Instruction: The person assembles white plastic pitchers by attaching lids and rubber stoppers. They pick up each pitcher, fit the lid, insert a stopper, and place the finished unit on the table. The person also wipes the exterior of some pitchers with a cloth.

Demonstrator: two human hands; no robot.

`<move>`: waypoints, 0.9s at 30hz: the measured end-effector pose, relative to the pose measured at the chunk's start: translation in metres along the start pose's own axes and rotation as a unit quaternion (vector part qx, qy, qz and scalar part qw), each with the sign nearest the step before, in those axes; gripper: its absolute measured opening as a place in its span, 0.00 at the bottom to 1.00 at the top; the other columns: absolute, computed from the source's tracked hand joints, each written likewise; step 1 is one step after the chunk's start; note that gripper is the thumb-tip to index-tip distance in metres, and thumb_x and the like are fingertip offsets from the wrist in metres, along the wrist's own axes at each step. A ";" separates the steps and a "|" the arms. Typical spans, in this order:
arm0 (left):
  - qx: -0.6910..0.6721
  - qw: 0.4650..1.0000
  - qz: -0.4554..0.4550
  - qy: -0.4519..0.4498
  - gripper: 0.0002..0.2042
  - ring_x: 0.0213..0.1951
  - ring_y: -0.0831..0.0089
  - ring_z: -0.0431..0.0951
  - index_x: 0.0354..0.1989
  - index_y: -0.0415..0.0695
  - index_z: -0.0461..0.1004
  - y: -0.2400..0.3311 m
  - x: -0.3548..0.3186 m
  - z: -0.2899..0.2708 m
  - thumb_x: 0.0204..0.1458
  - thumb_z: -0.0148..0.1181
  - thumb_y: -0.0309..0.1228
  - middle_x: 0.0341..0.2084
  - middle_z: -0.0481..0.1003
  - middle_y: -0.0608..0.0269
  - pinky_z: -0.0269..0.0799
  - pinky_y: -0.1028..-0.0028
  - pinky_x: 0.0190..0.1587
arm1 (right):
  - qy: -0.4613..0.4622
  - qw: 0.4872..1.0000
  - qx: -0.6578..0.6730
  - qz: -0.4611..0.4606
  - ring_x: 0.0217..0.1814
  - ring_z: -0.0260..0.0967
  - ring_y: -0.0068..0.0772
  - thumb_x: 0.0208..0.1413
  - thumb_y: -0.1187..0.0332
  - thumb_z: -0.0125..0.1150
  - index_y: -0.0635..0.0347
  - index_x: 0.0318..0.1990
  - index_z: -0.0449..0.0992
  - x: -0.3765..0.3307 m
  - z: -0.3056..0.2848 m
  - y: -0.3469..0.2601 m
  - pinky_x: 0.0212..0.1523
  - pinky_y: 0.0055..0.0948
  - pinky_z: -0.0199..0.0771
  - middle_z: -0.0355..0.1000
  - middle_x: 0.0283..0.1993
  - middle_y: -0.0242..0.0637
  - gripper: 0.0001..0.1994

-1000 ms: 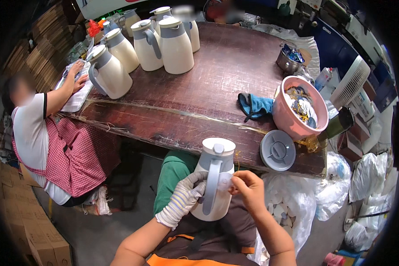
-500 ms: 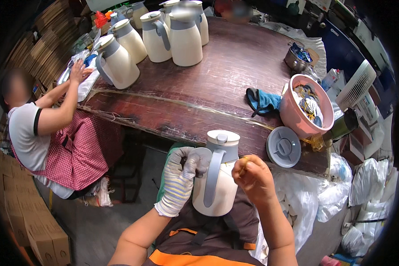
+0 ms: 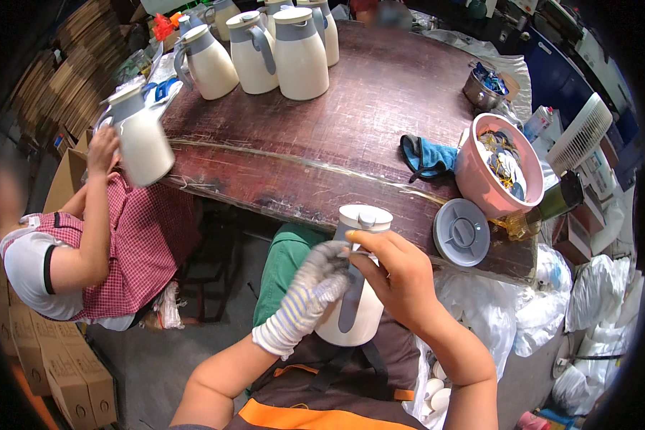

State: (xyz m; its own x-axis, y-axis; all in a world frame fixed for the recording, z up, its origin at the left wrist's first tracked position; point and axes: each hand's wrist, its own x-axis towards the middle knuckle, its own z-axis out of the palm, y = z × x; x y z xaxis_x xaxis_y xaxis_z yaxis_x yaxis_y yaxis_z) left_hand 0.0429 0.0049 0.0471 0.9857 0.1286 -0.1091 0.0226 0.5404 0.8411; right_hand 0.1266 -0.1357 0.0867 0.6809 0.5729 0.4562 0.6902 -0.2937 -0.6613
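Observation:
A cream vacuum jug (image 3: pixel 362 319) with a grey collar and grey handle stands upright on my lap, against the table edge. My left hand (image 3: pixel 312 287), in a striped glove with grey fingers, is closed beside the upper part of the handle. Bare and pinching, my right hand (image 3: pixel 390 269) meets the left fingertips in front of the jug's collar. What lies between the fingers is hidden or too small to make out.
A pink tub (image 3: pixel 469 168) of round tags and yellow strings stands right, near a grey lid (image 3: pixel 461 233) and blue cloth (image 3: pixel 437 159). Several jugs (image 3: pixel 301 68) stand at the back left. A co-worker at left holds another jug (image 3: pixel 143 147). Plastic bags (image 3: pixel 545 308) lie at right.
My right hand has moved left, from the jug's right side to my left fingers. The yellow string and grey disc seen earlier are now hidden. The co-worker has lifted a jug off the table.

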 end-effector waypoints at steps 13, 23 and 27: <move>0.064 0.986 -0.136 0.068 0.24 0.19 0.85 0.65 0.60 0.37 0.63 0.036 -0.021 -0.029 0.55 0.60 0.28 0.23 0.72 0.69 0.63 0.85 0.23 | 0.041 0.846 0.407 0.342 0.39 0.67 0.19 0.57 0.67 0.61 0.61 0.37 0.75 -0.098 -0.005 0.084 0.43 0.22 0.66 0.72 0.38 0.28 0.07; 0.302 0.941 -0.120 0.097 0.18 0.28 0.84 0.71 0.48 0.38 0.71 0.059 -0.015 -0.036 0.50 0.66 0.30 0.30 0.75 0.66 0.69 0.83 0.30 | -0.075 0.826 0.499 0.250 0.73 0.47 0.46 0.53 0.74 0.62 0.63 0.36 0.76 -0.107 0.017 0.018 0.70 0.44 0.44 0.49 0.71 0.47 0.04; 0.237 0.963 -0.068 0.109 0.19 0.34 0.79 0.75 0.46 0.38 0.72 0.041 -0.021 -0.057 0.47 0.69 0.30 0.33 0.76 0.61 0.73 0.79 0.36 | -0.047 0.770 0.544 0.330 0.71 0.52 0.42 0.53 0.74 0.62 0.63 0.32 0.74 -0.115 0.012 0.024 0.67 0.42 0.51 0.55 0.68 0.45 0.03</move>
State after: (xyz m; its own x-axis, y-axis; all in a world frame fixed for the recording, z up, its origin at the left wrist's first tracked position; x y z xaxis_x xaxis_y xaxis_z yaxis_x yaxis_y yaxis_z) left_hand 0.0135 0.0715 0.0537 0.9108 0.2835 -0.3000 0.2731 0.1311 0.9530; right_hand 0.0620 -0.1993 0.0109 0.7399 0.6413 -0.2032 -0.4463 0.2419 -0.8616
